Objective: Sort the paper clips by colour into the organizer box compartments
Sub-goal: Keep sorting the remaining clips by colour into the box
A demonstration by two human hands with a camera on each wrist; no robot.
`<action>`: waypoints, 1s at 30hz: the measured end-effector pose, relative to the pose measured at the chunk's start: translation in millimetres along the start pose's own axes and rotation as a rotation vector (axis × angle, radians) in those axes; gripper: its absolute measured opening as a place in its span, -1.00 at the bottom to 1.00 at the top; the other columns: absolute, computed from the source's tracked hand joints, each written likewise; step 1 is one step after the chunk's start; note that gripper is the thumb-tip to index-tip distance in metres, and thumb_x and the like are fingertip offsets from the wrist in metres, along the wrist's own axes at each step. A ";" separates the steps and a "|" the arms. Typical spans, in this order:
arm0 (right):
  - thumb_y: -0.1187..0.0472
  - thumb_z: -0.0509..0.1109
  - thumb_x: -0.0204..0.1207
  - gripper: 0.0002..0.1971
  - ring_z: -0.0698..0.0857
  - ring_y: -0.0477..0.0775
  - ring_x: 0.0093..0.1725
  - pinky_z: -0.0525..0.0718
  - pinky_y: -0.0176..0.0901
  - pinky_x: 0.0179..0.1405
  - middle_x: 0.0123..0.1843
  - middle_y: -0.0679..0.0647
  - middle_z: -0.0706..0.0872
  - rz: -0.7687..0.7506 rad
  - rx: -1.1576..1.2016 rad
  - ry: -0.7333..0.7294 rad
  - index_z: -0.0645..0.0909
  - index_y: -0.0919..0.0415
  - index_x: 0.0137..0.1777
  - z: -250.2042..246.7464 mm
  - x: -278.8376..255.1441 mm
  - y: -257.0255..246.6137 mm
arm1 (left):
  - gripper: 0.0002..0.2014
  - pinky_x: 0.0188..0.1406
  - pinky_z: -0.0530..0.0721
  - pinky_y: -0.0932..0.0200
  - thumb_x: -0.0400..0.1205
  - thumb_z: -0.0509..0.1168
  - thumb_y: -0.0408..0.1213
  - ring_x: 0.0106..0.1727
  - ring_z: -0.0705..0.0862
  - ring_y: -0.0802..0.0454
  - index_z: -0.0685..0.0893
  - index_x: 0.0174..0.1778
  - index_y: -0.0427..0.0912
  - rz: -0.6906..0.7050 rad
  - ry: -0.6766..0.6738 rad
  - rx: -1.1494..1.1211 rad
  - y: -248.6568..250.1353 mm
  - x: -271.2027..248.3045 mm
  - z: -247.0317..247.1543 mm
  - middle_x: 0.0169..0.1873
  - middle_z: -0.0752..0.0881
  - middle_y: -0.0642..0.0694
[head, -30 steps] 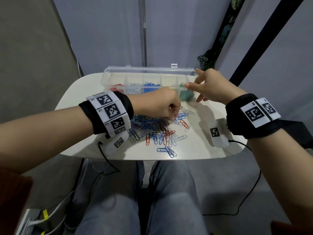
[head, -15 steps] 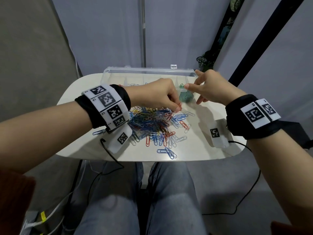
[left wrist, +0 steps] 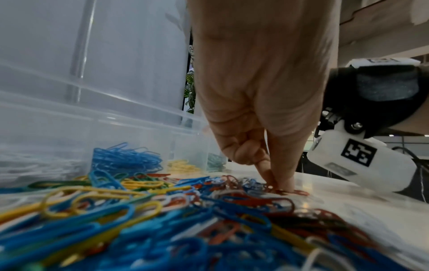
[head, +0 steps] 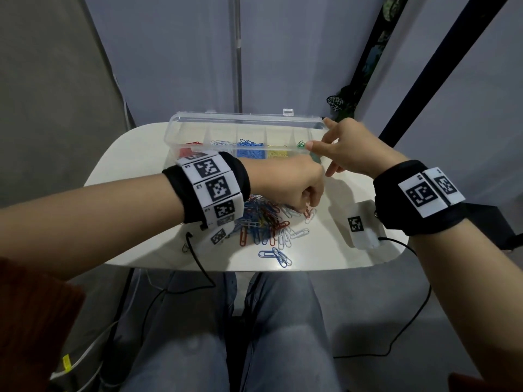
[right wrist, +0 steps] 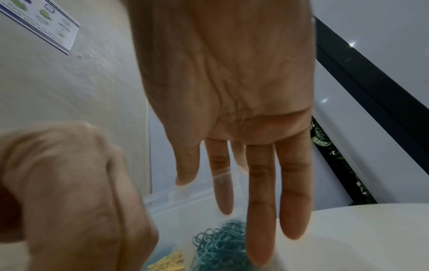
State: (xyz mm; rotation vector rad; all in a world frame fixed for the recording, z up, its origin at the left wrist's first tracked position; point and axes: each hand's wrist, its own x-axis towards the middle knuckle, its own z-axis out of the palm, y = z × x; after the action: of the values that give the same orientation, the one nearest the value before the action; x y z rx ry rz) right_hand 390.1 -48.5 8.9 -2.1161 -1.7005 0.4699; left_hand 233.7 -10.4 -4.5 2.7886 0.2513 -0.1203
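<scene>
Pinching red wire clip (left wrist: 293, 192), left hand (left wrist: 260, 88)

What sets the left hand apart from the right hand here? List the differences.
1. The left hand points its fingertips down into the loose clip pile, pinching a red clip; the right hand holds nothing.
2. The left hand's fingers are curled together; the right hand's are straight and spread.
3. The left hand is low at the table; the right hand hovers by the organizer box, over the green clips.

Both wear black tagged wristbands.
</scene>
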 end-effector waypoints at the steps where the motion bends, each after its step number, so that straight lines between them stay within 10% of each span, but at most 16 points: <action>1: -0.09 0.37 0.59 -0.51 0.83 -0.08 -0.16 0.51 -0.24 -0.18 0.62 0.24 0.36 0.001 -0.002 -0.002 0.75 0.42 -0.15 0.0 0.2 0.1 | -0.81 -0.40 0.45 0.46 0.48 0.42 -0.42 -0.47 0.54 0.31 0.82 -0.02 -0.19 -0.008 -0.005 0.011 0.0 -0.1 0.1 -0.46 0.59 0.22; 5: -0.08 0.38 0.59 -0.49 0.79 -0.26 -0.10 0.48 -0.24 -0.20 0.50 0.36 0.50 0.020 0.000 -0.006 0.73 0.48 -0.12 -0.2 -0.3 -0.4 | -0.89 -0.45 0.40 0.57 0.50 0.40 -0.45 -0.45 0.54 0.44 0.78 -0.14 -0.19 -0.028 -0.014 0.024 -0.3 -0.8 2.6 -0.51 0.50 0.30; 11: -0.10 0.37 0.59 -0.47 0.84 0.09 -0.18 0.56 -0.25 -0.20 0.63 0.24 0.34 0.027 -0.013 -0.017 0.72 0.49 -0.11 -0.1 0.5 -0.2 | -0.97 -0.41 0.40 0.52 0.51 0.47 -0.35 -0.41 0.56 0.34 0.77 -0.19 -0.22 -0.062 0.022 -0.070 -8.3 -7.4 -2.4 -0.47 0.59 0.22; 15: -0.08 0.39 0.58 -0.47 0.84 0.14 -0.17 0.61 -0.32 -0.27 0.47 0.34 0.54 0.034 -0.015 -0.016 0.70 0.52 -0.09 -0.1 0.6 -0.6 | -0.92 -0.38 0.42 0.52 0.55 0.48 -0.31 -0.43 0.55 0.37 0.78 -0.18 -0.25 -0.129 0.135 -0.368 -16.3 -25.1 -19.1 -0.43 0.66 0.14; 24: -0.12 0.36 0.57 -0.50 0.83 0.10 -0.32 0.63 -0.12 -0.09 0.67 0.14 0.28 0.049 -0.031 -0.023 0.71 0.42 -0.03 -2.5 -4.2 -8.5 | -0.87 -0.51 0.49 0.43 0.49 0.42 -0.29 -0.46 0.56 0.26 0.71 -0.17 -0.30 -0.368 0.335 -0.973 -43.6 -77.4 -44.2 -0.42 0.69 0.00; 30: -0.12 0.37 0.57 -0.46 0.57 -0.15 0.43 0.58 0.14 0.27 0.48 0.29 0.54 0.031 -0.009 0.001 0.74 0.47 -0.11 0.5 -2.0 -1.6 | -0.88 -0.51 0.54 0.36 0.64 0.33 -0.26 -0.46 0.56 0.25 0.64 -0.17 -0.23 -0.429 0.277 -0.926 -49.6 -93.8 -44.3 -0.44 0.65 0.04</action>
State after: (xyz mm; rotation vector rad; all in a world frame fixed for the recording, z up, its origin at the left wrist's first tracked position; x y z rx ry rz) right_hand 388.1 -50.1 9.4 -2.1519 -1.6742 0.4713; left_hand 134.8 35.7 31.6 1.7923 0.7500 0.2297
